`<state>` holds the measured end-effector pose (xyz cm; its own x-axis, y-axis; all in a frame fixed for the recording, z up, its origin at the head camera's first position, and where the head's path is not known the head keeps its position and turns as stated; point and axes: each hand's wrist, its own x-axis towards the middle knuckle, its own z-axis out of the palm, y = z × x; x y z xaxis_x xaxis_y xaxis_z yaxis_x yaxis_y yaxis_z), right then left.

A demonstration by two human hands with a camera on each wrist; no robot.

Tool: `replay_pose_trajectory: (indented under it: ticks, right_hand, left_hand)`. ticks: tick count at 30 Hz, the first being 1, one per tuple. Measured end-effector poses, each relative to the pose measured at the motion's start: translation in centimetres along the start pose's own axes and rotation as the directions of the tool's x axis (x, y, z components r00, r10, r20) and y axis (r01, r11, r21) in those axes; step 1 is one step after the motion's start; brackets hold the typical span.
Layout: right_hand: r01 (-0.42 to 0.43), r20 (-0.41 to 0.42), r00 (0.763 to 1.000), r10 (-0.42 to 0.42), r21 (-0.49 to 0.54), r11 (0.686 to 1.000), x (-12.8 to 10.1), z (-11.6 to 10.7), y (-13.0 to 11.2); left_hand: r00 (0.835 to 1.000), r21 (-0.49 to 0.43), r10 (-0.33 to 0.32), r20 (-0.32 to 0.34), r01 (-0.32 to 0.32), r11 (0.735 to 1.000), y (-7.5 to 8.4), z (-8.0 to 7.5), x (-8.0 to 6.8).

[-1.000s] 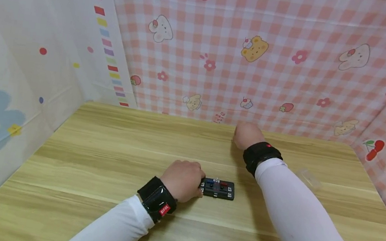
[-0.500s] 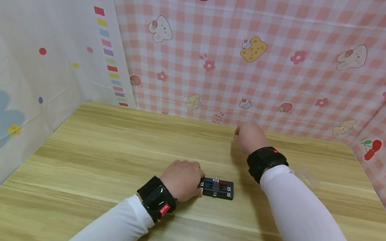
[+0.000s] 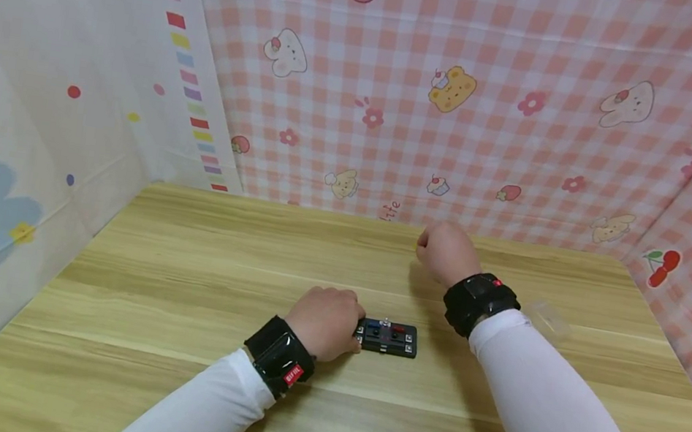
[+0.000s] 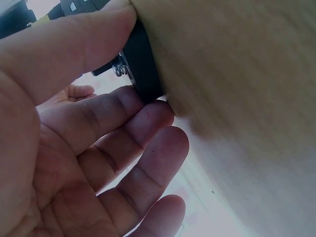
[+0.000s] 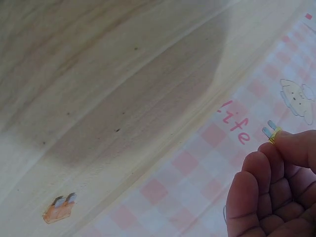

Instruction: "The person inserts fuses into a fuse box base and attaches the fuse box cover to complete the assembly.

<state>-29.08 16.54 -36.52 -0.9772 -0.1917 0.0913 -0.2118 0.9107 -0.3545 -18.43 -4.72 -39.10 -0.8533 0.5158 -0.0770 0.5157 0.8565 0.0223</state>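
My left hand (image 3: 324,322) grips the left end of a small black fuse block (image 3: 391,338) on the wooden table. Metal terminals, and blue and red parts, show on its top. In the left wrist view, the thumb lies across the block (image 4: 143,59), fingertips at its lower edge, a small coil spring beside it. Farther back, my right hand (image 3: 449,253) is raised near the table's back edge. It pinches a yellow blade fuse (image 5: 272,135) between thumb and forefinger, its two metal prongs sticking out. An orange blade fuse (image 5: 57,212) lies on the table in the right wrist view.
A clear plastic piece (image 3: 548,319), perhaps a cover, lies right of my right forearm. Pink checked cloth (image 3: 364,86) hangs behind the table (image 3: 216,242), with a white printed cloth (image 3: 38,91) at the left.
The right wrist has shifted a little to the right and toward me, and the hand has turned slightly. A yellow spot now shows at its fingertips. The left hand keeps its grip.
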Motion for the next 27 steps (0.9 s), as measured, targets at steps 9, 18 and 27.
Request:
replay_pose_trajectory:
  ticks: [9, 18, 27]
  right_hand:
    - [0.016, -0.016, 1.0, -0.015, 0.017, 1.0, -0.7, -0.1, 0.0]
    - [0.025, -0.025, 0.999, -0.024, 0.033, 0.999, -2.1, -0.3, -0.5]
    - [0.056, -0.04, 0.998, -0.054, 0.057, 0.997, -4.0, -0.8, -1.4]
  left_hand:
    - [1.0, -0.002, 0.001, -0.012, -0.001, 1.0, 0.0, 0.1, 0.0]
    - [1.0, -0.011, -0.008, -0.001, 0.008, 1.0, 0.0, 0.1, 0.1]
    - [1.0, -0.021, -0.01, 0.008, 0.01, 1.0, 0.0, 0.0, 0.1]
